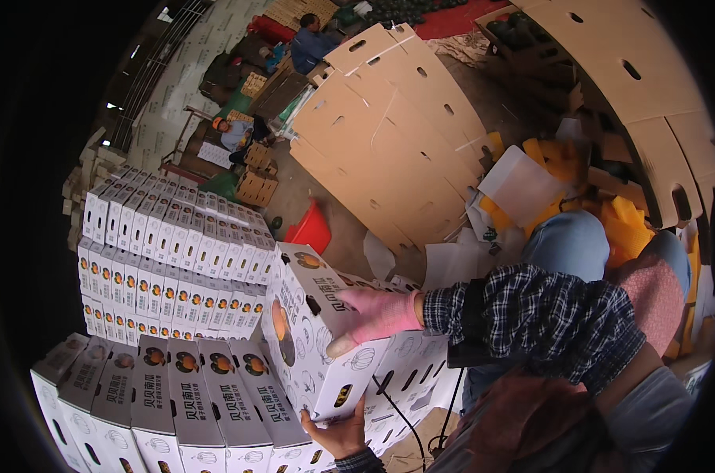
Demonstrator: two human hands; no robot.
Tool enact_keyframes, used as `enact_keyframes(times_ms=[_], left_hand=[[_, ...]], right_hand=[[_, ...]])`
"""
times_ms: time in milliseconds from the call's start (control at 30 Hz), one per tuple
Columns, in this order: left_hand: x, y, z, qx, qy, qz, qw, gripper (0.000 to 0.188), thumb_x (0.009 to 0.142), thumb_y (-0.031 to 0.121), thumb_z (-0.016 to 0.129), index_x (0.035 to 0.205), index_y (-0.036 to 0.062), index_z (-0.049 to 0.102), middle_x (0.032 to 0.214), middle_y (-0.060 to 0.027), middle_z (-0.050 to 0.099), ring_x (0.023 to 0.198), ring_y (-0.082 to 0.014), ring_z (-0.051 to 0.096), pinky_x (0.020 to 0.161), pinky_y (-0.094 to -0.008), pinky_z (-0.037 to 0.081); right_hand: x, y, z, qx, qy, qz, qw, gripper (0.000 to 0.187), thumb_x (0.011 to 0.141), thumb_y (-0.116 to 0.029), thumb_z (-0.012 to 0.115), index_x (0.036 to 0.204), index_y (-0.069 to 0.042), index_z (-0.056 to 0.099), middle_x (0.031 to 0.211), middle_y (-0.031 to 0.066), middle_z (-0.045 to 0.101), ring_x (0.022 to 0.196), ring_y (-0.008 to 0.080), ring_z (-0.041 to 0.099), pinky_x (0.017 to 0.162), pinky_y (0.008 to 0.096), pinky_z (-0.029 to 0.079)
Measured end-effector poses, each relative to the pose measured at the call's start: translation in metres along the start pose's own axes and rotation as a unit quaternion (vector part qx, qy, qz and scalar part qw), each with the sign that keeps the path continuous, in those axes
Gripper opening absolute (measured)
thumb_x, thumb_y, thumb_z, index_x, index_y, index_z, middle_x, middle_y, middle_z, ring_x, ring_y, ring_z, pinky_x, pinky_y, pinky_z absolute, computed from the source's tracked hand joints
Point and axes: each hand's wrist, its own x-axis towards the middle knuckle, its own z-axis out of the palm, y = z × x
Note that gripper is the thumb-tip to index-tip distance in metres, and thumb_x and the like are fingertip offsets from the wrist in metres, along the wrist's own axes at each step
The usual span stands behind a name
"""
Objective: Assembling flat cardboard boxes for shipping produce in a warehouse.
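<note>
A white printed carton (338, 378) with pumpkin pictures and oval hand holes stands tilted in front of me, above rows of matching cartons. My right hand (377, 317), in a pink glove, lies over its top side, with the thumb pressed on the near face and the fingers closed on the carton. Bare, my left hand (339, 433) grips the carton's lower end from below, fingers and thumb on either side of the corner. Some of the left fingers are hidden by the carton. Pumpkins inside show faintly through a hand hole.
Closely packed white cartons (196, 394) stand in rows at left, with a taller stack (176, 229) behind. A large brown cardboard stack (397, 142) rises ahead. Beside it are a red tub (310, 227) and yellow foam sheets (625, 229). A black cord (404, 418) hangs near my lap. Two people sit farther off.
</note>
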Motion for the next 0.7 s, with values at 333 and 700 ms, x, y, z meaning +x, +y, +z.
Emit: enact_keyframes(times_ms=[333,700], left_hand=[[-0.041,-0.026,0.002,0.199,0.216,-0.004,0.956,0.081,0.088,0.058,0.061,0.139,0.0015,0.034,0.117,-0.0144,0.054,0.104,-0.0247,0.057,0.090,-0.0411,0.051],[-0.001,-0.057,0.008,0.740,-0.571,0.013,0.354,0.033,0.089,0.017,0.062,0.121,0.0160,0.062,0.082,-0.0100,0.065,0.082,-0.0306,0.063,0.073,-0.0399,0.050]], right_hand=[[0.017,0.023,0.008,-0.083,0.008,-0.002,0.996,0.101,0.059,-0.036,0.090,0.139,0.005,0.042,0.125,0.0228,0.058,0.115,0.0306,0.058,0.097,0.0352,0.047],[0.019,0.025,0.016,-0.134,0.023,-0.061,0.989,0.098,0.062,-0.046,0.085,0.138,-0.001,0.045,0.122,0.0227,0.058,0.114,0.0357,0.056,0.096,0.0376,0.046]])
